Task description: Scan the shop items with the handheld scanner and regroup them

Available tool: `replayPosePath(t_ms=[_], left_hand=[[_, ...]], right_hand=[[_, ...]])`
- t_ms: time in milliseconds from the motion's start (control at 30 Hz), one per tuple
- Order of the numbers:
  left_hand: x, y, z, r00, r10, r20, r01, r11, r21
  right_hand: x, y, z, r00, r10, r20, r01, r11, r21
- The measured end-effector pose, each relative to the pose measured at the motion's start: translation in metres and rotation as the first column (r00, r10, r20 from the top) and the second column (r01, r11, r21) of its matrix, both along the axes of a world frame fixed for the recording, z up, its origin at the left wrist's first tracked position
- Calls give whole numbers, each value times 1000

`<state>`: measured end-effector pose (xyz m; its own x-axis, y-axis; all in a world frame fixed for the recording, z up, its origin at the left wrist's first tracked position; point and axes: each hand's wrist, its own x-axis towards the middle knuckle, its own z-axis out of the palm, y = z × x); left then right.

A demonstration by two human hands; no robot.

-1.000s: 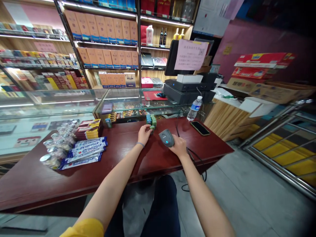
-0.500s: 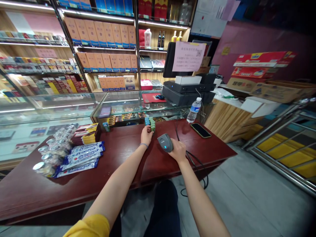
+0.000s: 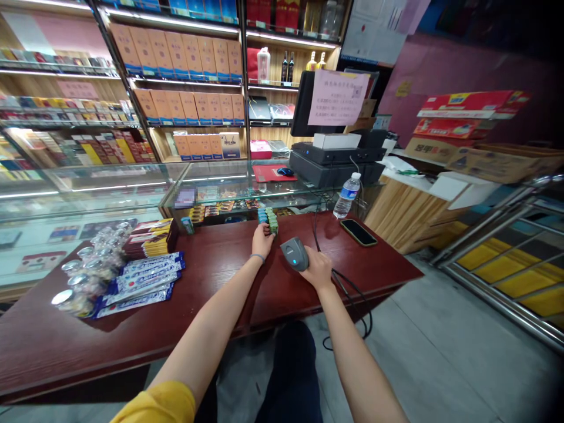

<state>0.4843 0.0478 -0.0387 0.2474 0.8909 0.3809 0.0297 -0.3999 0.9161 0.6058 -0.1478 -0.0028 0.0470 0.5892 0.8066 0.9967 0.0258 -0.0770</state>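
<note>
Head view: the right hand (image 3: pixel 318 267) grips the barcode scanner (image 3: pixel 295 254), its window aimed at the small packs (image 3: pixel 269 220). The left hand (image 3: pixel 262 239) pinches one pack, steadying it on the tabletop (image 3: pixel 220 276).

free: bare table (image 3: pixel 220 276) mid | blocked: snack packs (image 3: pixel 141 282) left, phone (image 3: pixel 358 231) right, bottle (image 3: pixel 346 195)

Left hand (image 3: pixel 262 239) perhaps nearer green packs (image 3: pixel 271 221)

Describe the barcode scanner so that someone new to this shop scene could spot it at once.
Find the dark red wooden table in front of the glass counter. Near its far right part, the right hand grips the scanner. It is the only grey, corded device there, with a small blue light on top.
</note>
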Motion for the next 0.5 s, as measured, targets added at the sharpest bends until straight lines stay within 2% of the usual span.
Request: replayPosePath(t_ms=[267, 367, 500], left_hand=[[-10, -10, 6, 1000, 9, 21, -8, 998, -64], [-27, -16, 8, 1000, 12, 20, -10, 998, -57], [-67, -20, 8, 1000, 23, -19, -22, 999, 23]], right_hand=[[4, 1, -4, 998, 0, 68, -1, 1000, 7], [5, 0, -6, 997, -9, 77, 10, 1000, -11], [2, 1, -4, 995, 1, 102, 1, 1000, -28]])
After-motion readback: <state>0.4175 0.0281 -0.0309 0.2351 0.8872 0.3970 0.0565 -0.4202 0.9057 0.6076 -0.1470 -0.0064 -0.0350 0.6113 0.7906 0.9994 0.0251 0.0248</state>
